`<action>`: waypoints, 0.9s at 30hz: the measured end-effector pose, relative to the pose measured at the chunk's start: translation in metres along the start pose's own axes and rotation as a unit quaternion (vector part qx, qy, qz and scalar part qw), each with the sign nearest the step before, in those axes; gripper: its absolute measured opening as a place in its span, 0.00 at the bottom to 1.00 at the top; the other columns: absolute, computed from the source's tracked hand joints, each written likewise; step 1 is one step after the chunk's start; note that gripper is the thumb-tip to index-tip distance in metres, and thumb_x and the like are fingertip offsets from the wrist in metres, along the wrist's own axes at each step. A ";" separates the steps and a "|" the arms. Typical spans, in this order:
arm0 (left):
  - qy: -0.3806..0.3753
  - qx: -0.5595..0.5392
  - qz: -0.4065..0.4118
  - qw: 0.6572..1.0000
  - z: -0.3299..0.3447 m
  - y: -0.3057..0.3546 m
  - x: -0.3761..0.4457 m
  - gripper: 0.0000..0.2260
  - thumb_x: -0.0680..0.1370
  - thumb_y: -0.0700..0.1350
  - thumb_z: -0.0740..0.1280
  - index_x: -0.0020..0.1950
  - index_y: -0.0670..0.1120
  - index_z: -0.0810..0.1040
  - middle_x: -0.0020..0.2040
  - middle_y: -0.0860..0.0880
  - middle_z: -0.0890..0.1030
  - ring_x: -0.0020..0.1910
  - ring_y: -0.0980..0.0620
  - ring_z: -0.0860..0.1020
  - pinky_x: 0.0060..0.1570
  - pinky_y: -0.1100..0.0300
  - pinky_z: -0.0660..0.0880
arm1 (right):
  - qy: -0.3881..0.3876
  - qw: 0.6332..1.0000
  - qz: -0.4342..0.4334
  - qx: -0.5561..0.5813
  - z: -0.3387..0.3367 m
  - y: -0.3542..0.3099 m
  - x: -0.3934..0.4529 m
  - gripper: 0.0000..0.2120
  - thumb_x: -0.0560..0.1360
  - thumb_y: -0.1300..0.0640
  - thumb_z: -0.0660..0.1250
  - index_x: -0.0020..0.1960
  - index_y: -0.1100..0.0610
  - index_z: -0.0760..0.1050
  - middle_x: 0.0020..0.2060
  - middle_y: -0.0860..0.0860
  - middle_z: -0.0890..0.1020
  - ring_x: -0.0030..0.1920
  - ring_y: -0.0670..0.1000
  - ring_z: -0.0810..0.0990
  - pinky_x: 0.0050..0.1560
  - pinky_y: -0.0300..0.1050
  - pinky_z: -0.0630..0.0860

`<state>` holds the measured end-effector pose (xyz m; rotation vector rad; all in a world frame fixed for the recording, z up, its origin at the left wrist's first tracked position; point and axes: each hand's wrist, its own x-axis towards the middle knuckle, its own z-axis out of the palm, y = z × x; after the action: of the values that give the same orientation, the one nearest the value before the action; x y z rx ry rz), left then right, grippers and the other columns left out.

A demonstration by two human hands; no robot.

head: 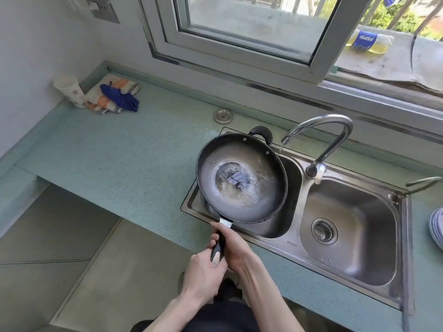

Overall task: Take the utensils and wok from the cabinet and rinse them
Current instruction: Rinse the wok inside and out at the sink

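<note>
Head view: dark round metal wok (242,180) held over the left basin of the stainless double sink (354,238), shallow water pooled in its bottom. Both hands grip the wok's black straight handle (219,245): left hand (203,271) curled round the handle end, right hand (233,245) wrapped nearer the wok. Chrome gooseneck faucet (321,142) sits just right of the wok; a thin stream falls at the wok's right rim. Risk, judged: stream meets the rim rather than the bowl, so water may splash onto the speckled green tabletop (119,152) left of the wok. Wet handle could slip; tilting too quickly would dump water outside the basin. No utensils visible.
</note>
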<state>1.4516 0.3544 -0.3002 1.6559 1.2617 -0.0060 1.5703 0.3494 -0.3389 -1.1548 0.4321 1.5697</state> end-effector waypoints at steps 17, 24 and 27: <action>0.091 0.078 0.050 0.992 0.017 0.001 0.004 0.04 0.78 0.47 0.67 0.44 0.49 0.75 0.30 0.50 0.79 0.36 0.42 0.79 0.37 0.46 0.75 | 0.099 0.982 -0.041 -0.154 0.014 -0.013 0.011 0.08 0.74 0.57 0.73 0.41 0.57 0.74 0.24 0.48 0.72 0.24 0.47 0.67 0.27 0.39 0.66; 0.123 0.105 0.034 0.986 0.018 0.005 0.002 0.03 0.78 0.50 0.64 0.50 0.52 0.74 0.35 0.47 0.82 0.40 0.38 0.80 0.38 0.45 0.77 | 0.078 0.980 -0.075 -0.168 0.021 -0.014 0.008 0.04 0.73 0.60 0.69 0.43 0.57 0.73 0.25 0.48 0.68 0.26 0.48 0.64 0.28 0.39 0.63; 0.132 0.101 0.036 0.985 0.015 0.010 0.001 0.05 0.77 0.49 0.65 0.53 0.53 0.75 0.36 0.47 0.83 0.41 0.38 0.80 0.38 0.46 0.77 | 0.045 0.984 -0.087 -0.152 0.023 -0.017 0.006 0.08 0.73 0.61 0.68 0.39 0.54 0.70 0.26 0.47 0.65 0.27 0.47 0.61 0.29 0.40 0.60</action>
<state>1.4675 0.3451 -0.3008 1.9236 1.4370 0.1378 1.5753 0.3757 -0.3284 -1.4596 0.1467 1.4668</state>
